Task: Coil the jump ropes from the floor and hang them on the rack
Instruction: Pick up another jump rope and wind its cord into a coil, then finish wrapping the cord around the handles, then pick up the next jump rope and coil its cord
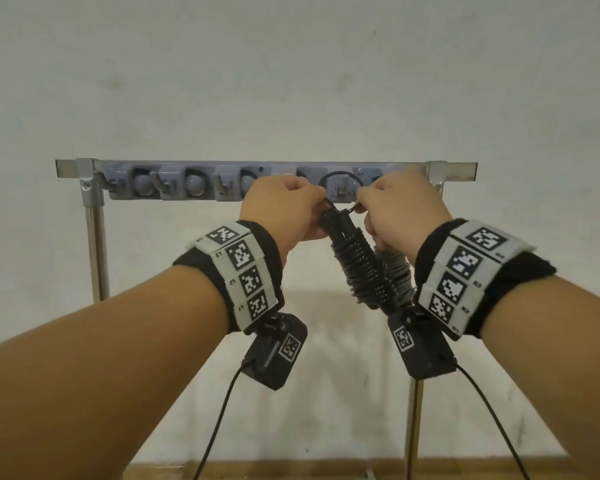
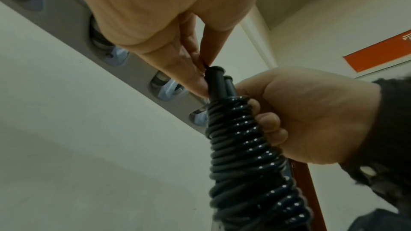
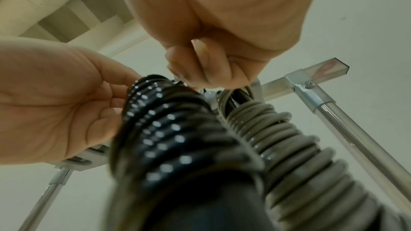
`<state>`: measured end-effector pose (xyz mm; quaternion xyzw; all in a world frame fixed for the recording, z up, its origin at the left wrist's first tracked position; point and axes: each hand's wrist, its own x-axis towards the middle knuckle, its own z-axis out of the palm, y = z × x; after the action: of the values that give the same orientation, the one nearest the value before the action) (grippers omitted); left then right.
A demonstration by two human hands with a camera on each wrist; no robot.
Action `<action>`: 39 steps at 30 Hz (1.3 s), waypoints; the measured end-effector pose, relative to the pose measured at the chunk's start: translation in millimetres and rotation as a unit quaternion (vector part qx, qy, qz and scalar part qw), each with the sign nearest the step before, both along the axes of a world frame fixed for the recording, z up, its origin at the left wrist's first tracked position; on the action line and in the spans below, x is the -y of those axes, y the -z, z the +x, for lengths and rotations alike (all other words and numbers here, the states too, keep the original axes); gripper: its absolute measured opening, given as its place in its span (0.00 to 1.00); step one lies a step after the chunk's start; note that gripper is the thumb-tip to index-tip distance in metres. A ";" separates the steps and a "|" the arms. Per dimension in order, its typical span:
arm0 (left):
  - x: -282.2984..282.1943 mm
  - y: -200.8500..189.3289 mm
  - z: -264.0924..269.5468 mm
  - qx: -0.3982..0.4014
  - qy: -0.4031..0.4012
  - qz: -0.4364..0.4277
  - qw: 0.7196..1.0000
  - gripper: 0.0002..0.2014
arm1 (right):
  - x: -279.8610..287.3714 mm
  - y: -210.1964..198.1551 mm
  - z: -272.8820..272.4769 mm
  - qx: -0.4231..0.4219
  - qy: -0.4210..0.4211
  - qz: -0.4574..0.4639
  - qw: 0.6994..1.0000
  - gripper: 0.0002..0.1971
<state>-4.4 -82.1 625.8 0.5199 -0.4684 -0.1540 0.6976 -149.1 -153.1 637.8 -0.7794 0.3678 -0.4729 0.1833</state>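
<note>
Both hands are raised to the grey plastic hook strip (image 1: 174,183) mounted on the steel tube rack (image 1: 96,237) against the white wall (image 1: 291,64). Between them hangs a black jump rope wound into a tight coil around its handles (image 1: 362,268), slanting down and to the right from the hands. The left hand (image 1: 284,211) has its fingers curled on the coil's upper end; in the left wrist view its fingertips (image 2: 198,83) pinch the thin cord just above the two black handle ends. The right hand (image 1: 400,211) is closed too, pinching a loop of black cord (image 1: 342,176) that arches up over a hook toward the right end of the strip (whether the loop rests fully on the hook cannot be told).

Just behind the black coil, to its right, hangs a grey jump rope wound in the same coiled way (image 3: 295,140), its top near the same part of the strip and its side close against the black one. The other hooks toward the left of the strip carry nothing.
</note>
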 end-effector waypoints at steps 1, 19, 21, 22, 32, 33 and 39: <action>1.7 1.0 -0.3 0.006 -0.008 0.009 1.000 0.06 | 2.1 0.1 0.2 -0.016 0.004 0.011 1.000 0.16; -18.9 46.8 9.5 0.091 0.006 0.071 0.993 0.08 | -20.2 43.2 -25.4 -0.116 -0.046 0.003 0.992 0.17; -28.0 69.9 16.0 0.120 -0.006 0.114 0.986 0.07 | -26.5 59.5 -33.9 -0.144 -0.053 0.021 0.988 0.16; -33.4 84.6 18.5 0.138 0.001 0.142 0.980 0.07 | -29.9 70.3 -37.4 -0.162 -0.056 0.033 0.985 0.15; -95.1 308.6 -11.1 0.551 0.238 0.455 0.658 0.08 | -60.1 267.8 -44.1 -0.406 -0.122 0.174 0.889 0.11; -102.7 335.0 -14.7 0.578 0.257 0.466 0.618 0.10 | -63.9 293.7 -43.5 -0.432 -0.130 0.184 0.873 0.11; -132.0 477.4 -20.3 0.574 0.371 0.523 0.509 0.12 | -86.5 440.4 -44.4 -0.593 -0.177 0.194 0.761 0.16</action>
<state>-24.8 49.9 148.3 0.5439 -0.7514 -0.2838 -0.2430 -193.5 -66.6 197.4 -0.9034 0.3424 0.2060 0.1558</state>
